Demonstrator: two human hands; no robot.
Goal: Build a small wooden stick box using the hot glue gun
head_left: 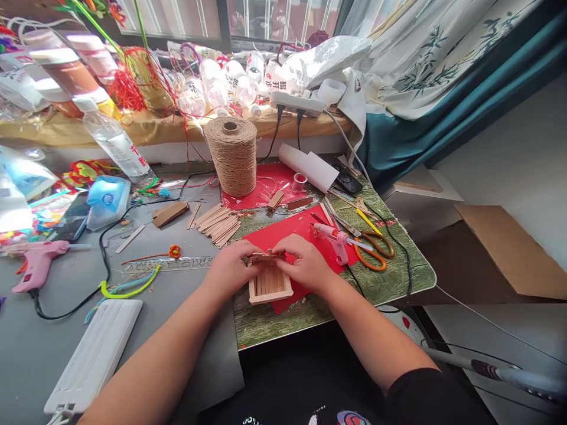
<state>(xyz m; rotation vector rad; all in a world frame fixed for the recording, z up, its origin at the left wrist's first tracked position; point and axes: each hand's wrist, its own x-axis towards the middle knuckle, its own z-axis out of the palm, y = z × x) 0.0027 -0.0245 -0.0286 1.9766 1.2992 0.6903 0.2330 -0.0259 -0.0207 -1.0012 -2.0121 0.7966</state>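
Note:
A small box made of wooden craft sticks (270, 284) rests on red paper (292, 233) at the table's front. My left hand (230, 268) grips its left far corner with curled fingers. My right hand (305, 262) pinches its right far edge. Between the two hands a thin stick piece (266, 257) lies along the box's far rim, pressed by both thumbs.
A pile of loose craft sticks (219, 224) and a spool of jute twine (233, 154) lie behind. A pink glue gun (334, 239) and orange scissors (374, 248) sit right of my hands. Another pink glue gun (35, 262) and a white flat pack (95, 354) lie left.

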